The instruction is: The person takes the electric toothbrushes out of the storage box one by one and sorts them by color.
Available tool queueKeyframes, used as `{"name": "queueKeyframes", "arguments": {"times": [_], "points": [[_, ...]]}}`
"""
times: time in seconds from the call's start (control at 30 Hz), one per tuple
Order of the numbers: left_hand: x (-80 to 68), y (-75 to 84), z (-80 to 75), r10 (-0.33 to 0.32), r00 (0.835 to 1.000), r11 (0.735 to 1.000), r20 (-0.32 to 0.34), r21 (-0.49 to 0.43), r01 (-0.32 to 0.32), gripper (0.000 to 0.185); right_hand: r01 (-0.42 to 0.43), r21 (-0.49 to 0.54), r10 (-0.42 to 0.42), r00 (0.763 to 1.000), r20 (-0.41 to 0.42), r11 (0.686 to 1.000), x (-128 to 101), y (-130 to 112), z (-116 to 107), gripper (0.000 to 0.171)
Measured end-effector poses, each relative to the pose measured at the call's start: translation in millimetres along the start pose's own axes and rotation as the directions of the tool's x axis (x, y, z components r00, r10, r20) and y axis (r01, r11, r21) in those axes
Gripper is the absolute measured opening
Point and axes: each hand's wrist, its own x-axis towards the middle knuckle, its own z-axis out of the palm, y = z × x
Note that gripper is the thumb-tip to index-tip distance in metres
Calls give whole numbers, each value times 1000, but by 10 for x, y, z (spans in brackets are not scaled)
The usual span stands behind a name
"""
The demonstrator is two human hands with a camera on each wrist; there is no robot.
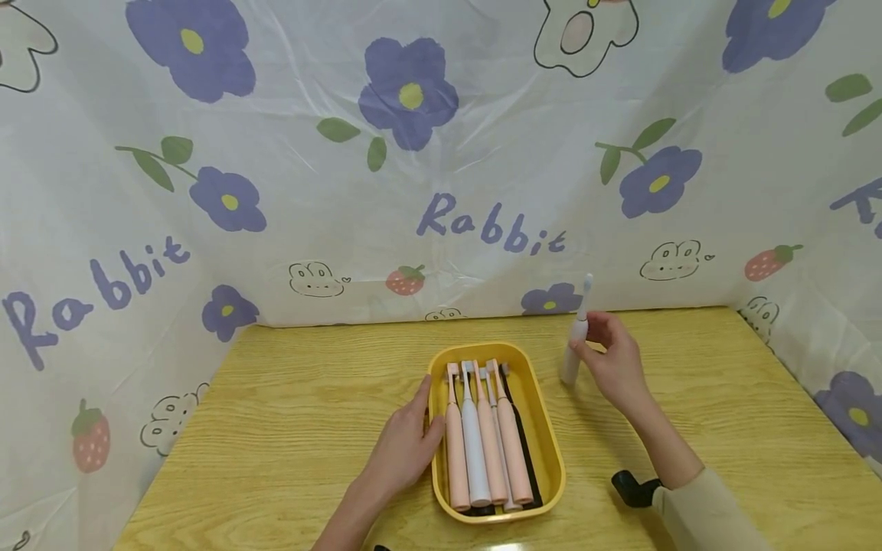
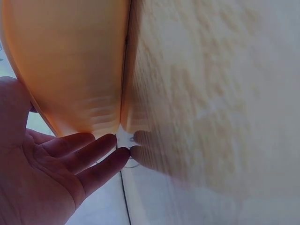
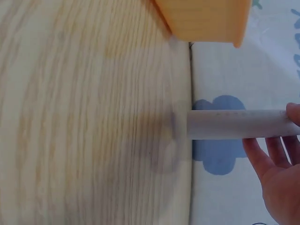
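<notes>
My right hand [image 1: 615,366] pinches a white electric toothbrush [image 1: 575,353] between thumb and fingers, right of the yellow tray. The brush stands nearly upright, head up. In the right wrist view, the handle [image 3: 225,124] has its flat base close to the tabletop; whether they touch, I cannot tell. My left hand [image 1: 406,438] rests against the left side of the yellow tray [image 1: 554,459], its fingers extended along the outer wall [image 2: 79,56]. Inside the tray, several electric toothbrushes, pink, white and black, lie side by side, heads away from me, such as a pink one [image 1: 458,459].
The tray stands on a yellow wood-grain table [image 1: 303,413]. Behind and on both sides hangs a white cloth [image 1: 310,191] printed with purple flowers, rabbits and strawberries. A black strap piece [image 1: 634,490] sits by the right wrist.
</notes>
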Motion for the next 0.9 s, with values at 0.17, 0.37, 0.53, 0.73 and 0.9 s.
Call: {"name": "queueKeyframes", "arguments": {"times": [0.17, 0.37, 0.53, 0.73, 0.9], "points": [[1, 8, 0, -4, 1000, 1000, -1, 8, 4, 64, -27, 40, 28, 999, -27, 999, 75, 72, 43, 41], [0, 15, -4, -20, 1000, 1000, 7, 11, 19, 64, -1, 5, 1, 1000, -24, 1000, 95, 149, 100, 41], [-9, 24, -13, -42, 999, 999, 25, -13, 42, 66, 7, -8, -7, 1000, -12, 1000, 74, 176, 112, 42], [-13, 22, -14, -50, 998, 998, 41, -28, 51, 66, -14, -24, 14, 1000, 0, 1000, 54, 161, 79, 44], [-3, 35, -26, -68, 995, 997, 73, -30, 70, 65, -2, -28, 2, 1000, 10, 1000, 59, 170, 65, 44]]}}
